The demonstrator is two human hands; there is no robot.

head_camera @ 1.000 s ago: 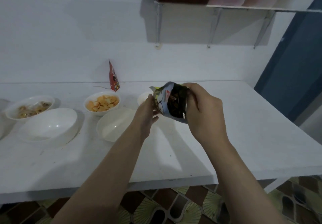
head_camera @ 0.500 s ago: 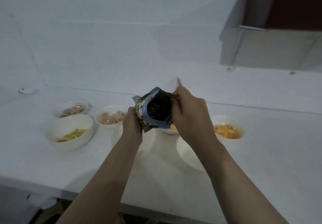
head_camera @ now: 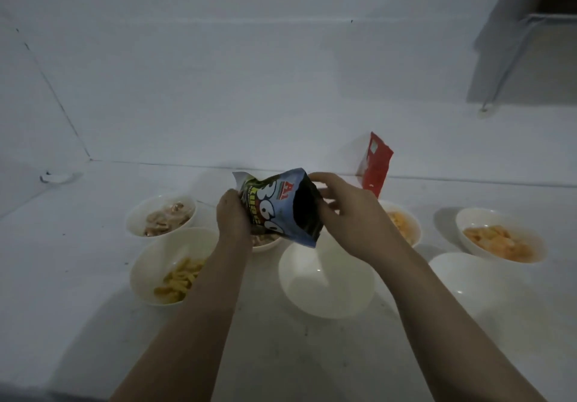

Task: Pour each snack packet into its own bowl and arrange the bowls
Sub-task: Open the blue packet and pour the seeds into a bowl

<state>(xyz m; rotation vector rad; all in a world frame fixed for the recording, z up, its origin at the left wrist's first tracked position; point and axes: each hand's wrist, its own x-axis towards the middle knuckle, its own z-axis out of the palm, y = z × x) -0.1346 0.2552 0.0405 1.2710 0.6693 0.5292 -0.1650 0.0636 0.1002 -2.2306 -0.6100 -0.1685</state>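
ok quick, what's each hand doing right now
Left hand: grips the blue snack packet at its left side.
Right hand: holds the packet's open mouth, fingers curled on its edge.

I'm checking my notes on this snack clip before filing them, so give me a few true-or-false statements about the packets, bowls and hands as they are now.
1. Both hands hold the blue packet. True: the left hand grips one side, the right hand the other.
2. The bowl below the packet's open mouth is full of snacks. False: it looks empty.
3. A red packet stands by the wall. True.
4. The yellow sticks lie loose on the counter. False: they sit in a bowl.
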